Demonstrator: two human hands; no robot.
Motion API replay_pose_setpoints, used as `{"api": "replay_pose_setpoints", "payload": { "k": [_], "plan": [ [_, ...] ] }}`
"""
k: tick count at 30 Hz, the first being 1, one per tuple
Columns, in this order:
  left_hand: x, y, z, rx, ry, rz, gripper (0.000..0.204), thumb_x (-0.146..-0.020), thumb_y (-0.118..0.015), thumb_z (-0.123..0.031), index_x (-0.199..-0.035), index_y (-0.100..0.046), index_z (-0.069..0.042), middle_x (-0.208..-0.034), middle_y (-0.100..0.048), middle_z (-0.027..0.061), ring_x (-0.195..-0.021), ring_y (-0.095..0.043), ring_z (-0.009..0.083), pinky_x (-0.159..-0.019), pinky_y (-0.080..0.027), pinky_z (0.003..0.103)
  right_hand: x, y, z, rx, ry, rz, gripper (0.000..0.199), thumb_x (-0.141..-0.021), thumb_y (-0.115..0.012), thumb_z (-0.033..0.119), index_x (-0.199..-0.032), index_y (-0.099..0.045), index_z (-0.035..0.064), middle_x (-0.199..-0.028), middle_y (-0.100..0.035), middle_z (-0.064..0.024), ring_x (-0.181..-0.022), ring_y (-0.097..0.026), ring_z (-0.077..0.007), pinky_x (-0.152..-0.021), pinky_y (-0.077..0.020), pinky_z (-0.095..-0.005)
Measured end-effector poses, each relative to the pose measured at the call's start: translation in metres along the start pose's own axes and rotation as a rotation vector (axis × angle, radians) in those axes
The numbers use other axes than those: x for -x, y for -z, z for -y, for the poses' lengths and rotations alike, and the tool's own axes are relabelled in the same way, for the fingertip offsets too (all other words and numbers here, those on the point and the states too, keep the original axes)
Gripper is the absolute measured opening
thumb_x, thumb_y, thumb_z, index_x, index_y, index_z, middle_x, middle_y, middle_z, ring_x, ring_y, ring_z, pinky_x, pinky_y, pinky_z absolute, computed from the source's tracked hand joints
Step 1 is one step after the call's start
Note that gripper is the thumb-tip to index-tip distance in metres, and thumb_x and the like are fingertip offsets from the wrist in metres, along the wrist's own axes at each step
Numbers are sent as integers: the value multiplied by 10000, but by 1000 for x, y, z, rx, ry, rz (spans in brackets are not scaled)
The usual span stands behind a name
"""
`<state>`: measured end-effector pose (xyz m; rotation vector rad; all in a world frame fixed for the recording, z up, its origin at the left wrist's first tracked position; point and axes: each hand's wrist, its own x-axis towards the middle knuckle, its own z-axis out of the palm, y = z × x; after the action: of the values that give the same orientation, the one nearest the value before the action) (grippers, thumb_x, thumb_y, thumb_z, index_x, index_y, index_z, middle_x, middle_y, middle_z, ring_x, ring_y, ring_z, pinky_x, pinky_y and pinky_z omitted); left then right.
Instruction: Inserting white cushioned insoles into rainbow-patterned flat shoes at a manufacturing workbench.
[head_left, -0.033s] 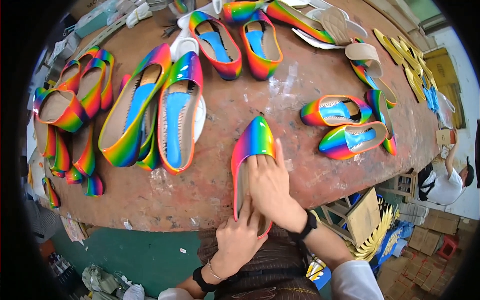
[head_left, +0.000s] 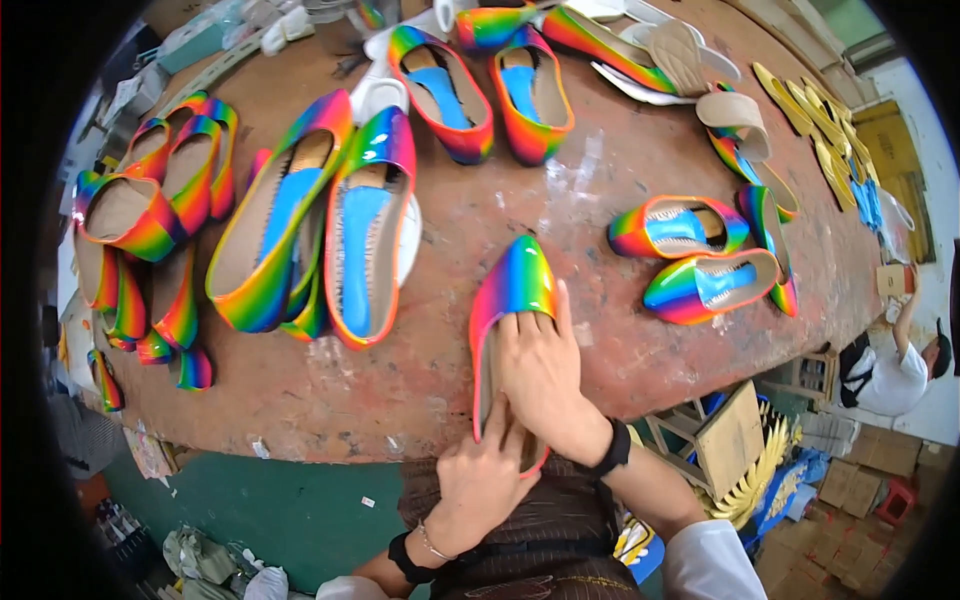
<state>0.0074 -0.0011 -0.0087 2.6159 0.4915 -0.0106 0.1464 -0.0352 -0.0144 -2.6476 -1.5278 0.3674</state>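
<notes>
A pointed flat shoe (head_left: 515, 282) in glossy rainbow colours lies in front of me at the table's near edge, toe pointing away. Several fingers of my right hand (head_left: 540, 365) reach inside under the toe upper, while one finger lies outside along its right side. Their tips are hidden in the toe. My left hand (head_left: 485, 485) holds the heel end, its fingers reaching inside onto the insole and overlapping the right hand's lower edge. Left of it stands a similar rainbow flat (head_left: 365, 250) with a blue patch inside; to the right, another rainbow flat (head_left: 708, 282) lies close to its mate.
A stained brown table (head_left: 450, 390) carries a cluster of rainbow shoes (head_left: 190, 170) at left. Beige insoles (head_left: 675, 58) lie at the back, yellow shoe pieces (head_left: 815, 120) at far right. A wooden stand (head_left: 728, 437) stands beside the near edge. A person (head_left: 895, 370) is beyond the right side.
The whole view has shifted slightly, so the table and shoes sit a little further right. Both hands keep their places on the shoe.
</notes>
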Motion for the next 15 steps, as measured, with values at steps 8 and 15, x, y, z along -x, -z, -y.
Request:
{"api": "replay_pose_setpoints", "payload": {
  "k": [8,15],
  "plan": [
    [3,-5,0,25,-30,-1,675,-571,-855,-317,-1190,-683,-110,-1378,-566,164,-641,-665,246,-564,-560,348,-34,-33,-10,158,-1,36,226,-836,-551,95,-990,-664,-25,-915,-673,-205,-1007,-667,-325,-1194,-183,-589],
    [4,95,60,550,-228,-67,349,-703,-844,-262,-955,-758,-37,-1241,-670,176,-842,-724,263,-732,-582,340,-16,71,-55,-943,344,-14,188,-886,-600,60,-984,-725,-41,-914,-731,-151,-932,-711,-276,-1084,-427,-490]
  ]
}}
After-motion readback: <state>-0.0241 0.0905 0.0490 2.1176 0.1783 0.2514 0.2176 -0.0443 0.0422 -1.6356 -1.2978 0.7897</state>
